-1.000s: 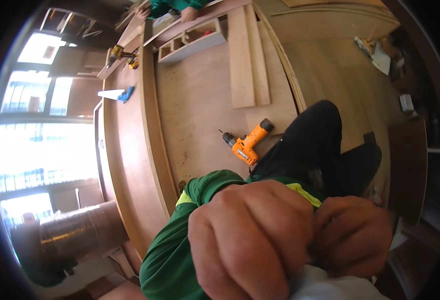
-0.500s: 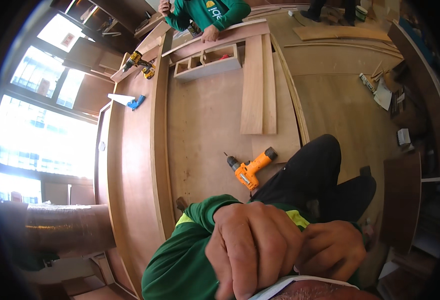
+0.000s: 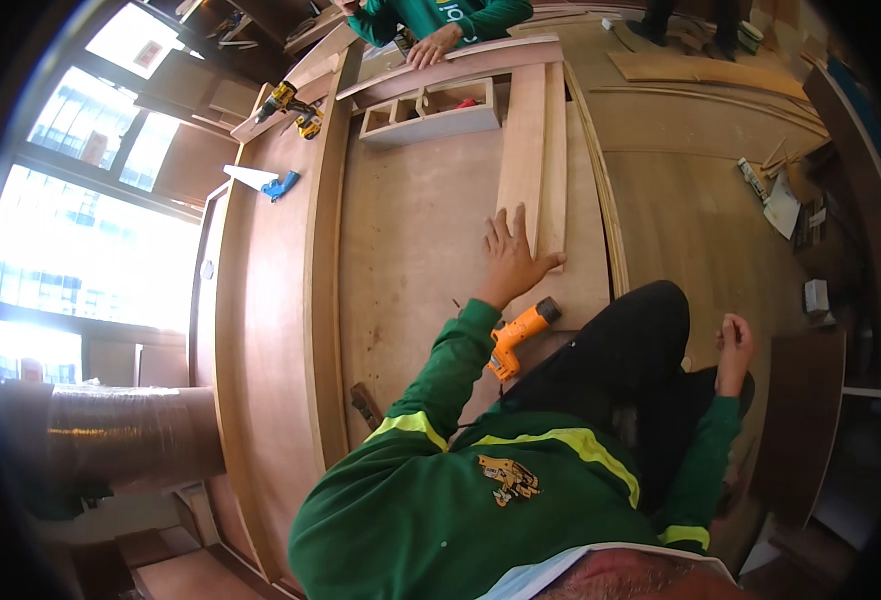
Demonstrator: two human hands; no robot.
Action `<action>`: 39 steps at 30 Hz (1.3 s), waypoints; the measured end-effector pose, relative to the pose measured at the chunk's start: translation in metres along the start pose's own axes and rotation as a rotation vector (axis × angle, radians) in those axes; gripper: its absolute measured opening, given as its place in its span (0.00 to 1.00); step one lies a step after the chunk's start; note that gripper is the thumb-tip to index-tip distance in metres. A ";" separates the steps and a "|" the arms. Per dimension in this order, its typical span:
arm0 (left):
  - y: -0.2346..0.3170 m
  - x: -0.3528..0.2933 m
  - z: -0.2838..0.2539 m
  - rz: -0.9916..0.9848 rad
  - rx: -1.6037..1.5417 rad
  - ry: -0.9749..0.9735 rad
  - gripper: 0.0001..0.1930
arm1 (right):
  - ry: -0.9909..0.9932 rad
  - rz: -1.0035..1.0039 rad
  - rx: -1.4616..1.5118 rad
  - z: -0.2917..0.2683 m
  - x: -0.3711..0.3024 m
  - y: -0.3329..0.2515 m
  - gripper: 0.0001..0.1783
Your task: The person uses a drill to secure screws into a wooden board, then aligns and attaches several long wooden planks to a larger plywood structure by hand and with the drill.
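My left hand [image 3: 509, 262] is open with its fingers spread, at the near end of a long wooden plank [image 3: 524, 160]; whether it touches the wood is hard to tell. Just below that wrist lies an orange cordless drill [image 3: 517, 338] on the plywood panel [image 3: 411, 220], partly hidden by my sleeve. My right hand [image 3: 734, 352] is raised off to the right, beside my bent knee. Its fingers are loosely curled and nothing shows in them. A wooden-looking tool [image 3: 366, 405] lies by my left elbow.
Across the panel, another person's hand [image 3: 434, 46] rests on a board behind a compartmented wooden box [image 3: 431, 113]. On the left ledge lie a yellow-black drill [image 3: 279, 102] and a blue-handled saw [image 3: 279, 186]. A sealant tube [image 3: 752, 179] lies on the right-hand floor.
My two hands, closed together near my chin before, have come apart. The left has reached forward to the plank and spread its fingers; the right has swung out to the right.
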State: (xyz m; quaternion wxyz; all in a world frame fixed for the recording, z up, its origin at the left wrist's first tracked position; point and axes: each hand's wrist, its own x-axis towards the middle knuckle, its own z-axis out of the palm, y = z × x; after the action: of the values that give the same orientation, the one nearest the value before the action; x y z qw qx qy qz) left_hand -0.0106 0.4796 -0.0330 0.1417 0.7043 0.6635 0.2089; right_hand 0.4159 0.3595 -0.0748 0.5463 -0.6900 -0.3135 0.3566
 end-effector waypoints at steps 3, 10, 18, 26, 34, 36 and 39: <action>-0.039 0.018 0.043 -0.248 0.001 -0.102 0.67 | -0.103 -0.171 -0.201 0.016 -0.006 0.009 0.10; -0.090 0.032 0.079 -0.346 -0.209 -0.161 0.71 | -0.213 -0.226 -0.542 0.034 -0.022 -0.004 0.09; -0.086 0.039 0.067 -0.309 -0.131 -0.184 0.70 | -0.166 -0.254 -0.511 0.028 -0.020 -0.002 0.08; -0.105 0.063 0.061 -0.410 -0.236 -0.182 0.73 | -0.168 -0.275 -0.529 0.028 -0.029 -0.004 0.08; -0.105 0.095 0.073 -0.387 -0.260 -0.133 0.74 | -0.188 -0.228 -0.531 0.033 -0.029 -0.014 0.09; -0.104 0.100 0.069 -0.356 -0.247 -0.137 0.73 | -0.162 -0.234 -0.527 0.030 -0.029 -0.013 0.09; -0.113 0.086 0.055 -0.318 -0.200 -0.091 0.72 | -0.144 -0.220 -0.537 0.025 -0.028 -0.009 0.09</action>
State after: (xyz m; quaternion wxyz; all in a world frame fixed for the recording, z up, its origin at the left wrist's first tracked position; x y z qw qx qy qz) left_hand -0.0807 0.5787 -0.1259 0.2720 0.5817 0.7353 0.2168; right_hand 0.3790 0.3516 -0.0650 0.3558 -0.7447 -0.5074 0.2478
